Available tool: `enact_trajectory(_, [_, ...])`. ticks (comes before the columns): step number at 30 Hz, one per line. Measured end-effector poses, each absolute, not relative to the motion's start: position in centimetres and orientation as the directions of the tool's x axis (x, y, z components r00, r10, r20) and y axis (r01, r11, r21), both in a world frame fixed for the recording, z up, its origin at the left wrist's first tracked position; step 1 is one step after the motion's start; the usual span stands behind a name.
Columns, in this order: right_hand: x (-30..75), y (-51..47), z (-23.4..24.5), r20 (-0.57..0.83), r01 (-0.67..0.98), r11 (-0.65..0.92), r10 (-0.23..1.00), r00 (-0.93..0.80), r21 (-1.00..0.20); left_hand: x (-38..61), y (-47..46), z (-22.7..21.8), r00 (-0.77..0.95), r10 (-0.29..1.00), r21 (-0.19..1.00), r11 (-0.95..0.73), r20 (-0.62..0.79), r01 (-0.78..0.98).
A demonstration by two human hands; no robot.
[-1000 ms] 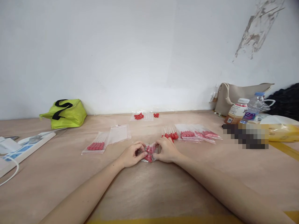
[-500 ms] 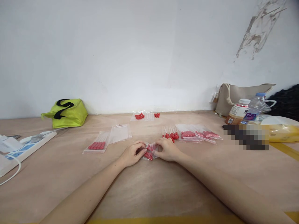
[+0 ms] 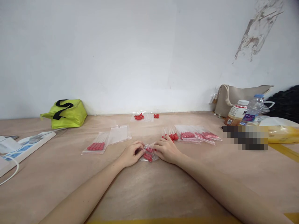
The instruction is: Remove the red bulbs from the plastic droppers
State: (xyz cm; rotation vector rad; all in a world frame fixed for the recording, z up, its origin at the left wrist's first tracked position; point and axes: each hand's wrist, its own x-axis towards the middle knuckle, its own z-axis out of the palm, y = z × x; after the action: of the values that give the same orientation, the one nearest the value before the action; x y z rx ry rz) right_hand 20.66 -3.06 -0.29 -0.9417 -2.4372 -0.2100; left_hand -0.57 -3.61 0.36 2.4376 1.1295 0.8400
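Compared with a moment ago, the left hand [image 3: 130,154] and right hand [image 3: 166,150] sit closer together, each grip pinching the small clear bag [image 3: 148,155], which now lies flatter on the tabletop [image 3: 149,189].

The left forearm [image 3: 93,189] and right forearm [image 3: 221,189], both bare, reached forward and converged toward the middle. The left hand [image 3: 130,154] lay knuckles up, fingers curled inward and pinched against the thumb. The right hand [image 3: 166,150] faced it, fingers bent and closed, fingertips nearly meeting the left's.
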Motion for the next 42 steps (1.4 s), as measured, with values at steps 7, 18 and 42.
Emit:
enact_trajectory(7, [21.5, -2.7, -0.3, 0.532, 0.556, 0.827, 0.438, -0.725, 0.077, -0.7, -3.4, 0.0, 0.506, 0.770, 0.522, -0.636, 0.387, 0.568])
enact_trajectory(18, [22.2, -4.0, 1.0, 0.441, 0.551, 0.807, 0.582, -0.683, -0.211, -0.6, -3.4, 0.2, 0.515, 0.772, 0.516, -0.634, 0.374, 0.576])
enact_trajectory(42, [21.8, -3.6, 0.9, 0.393, 0.497, 0.822, 0.569, -0.722, -0.276, -0.6, -3.5, 0.3, 0.504, 0.773, 0.513, -0.633, 0.385, 0.579])
